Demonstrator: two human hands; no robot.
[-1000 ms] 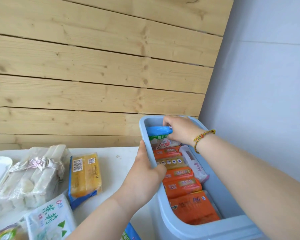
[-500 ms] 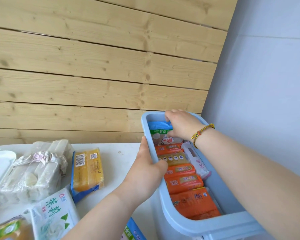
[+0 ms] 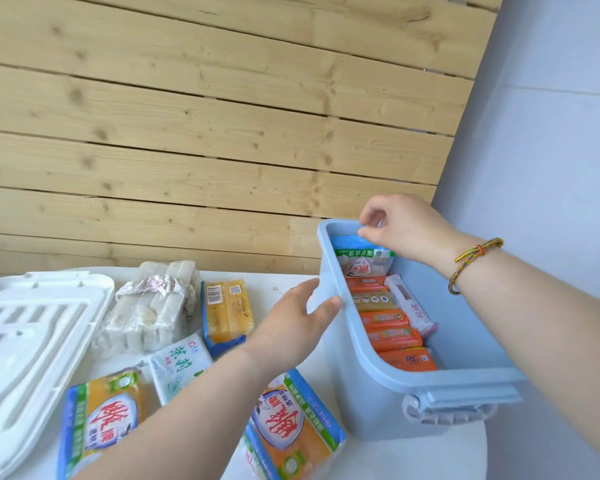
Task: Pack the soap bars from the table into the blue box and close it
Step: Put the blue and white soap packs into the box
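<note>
Fingers [image 3: 369, 233] on your right hand [image 3: 406, 226] hang loosely curled and empty over the 12 o'clock end of the blue box [image 3: 378, 393], your left hand [image 3: 298, 320] pinches its 9 o'clock rim, so grab the yellow soap bar [image 3: 227, 308] at 9 o'clock and slot it upright.

Smooth plastic blue box [image 3: 368, 400], knotty wooden wall [image 3: 187, 133]

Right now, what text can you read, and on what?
"P&G": orange bar nearest in blue box.
"茉莉": white-green pack on table.
Yellow bar: barcode, QR code; digits too small.
Other wrappers: blurred or upside down, unreadable.
</note>
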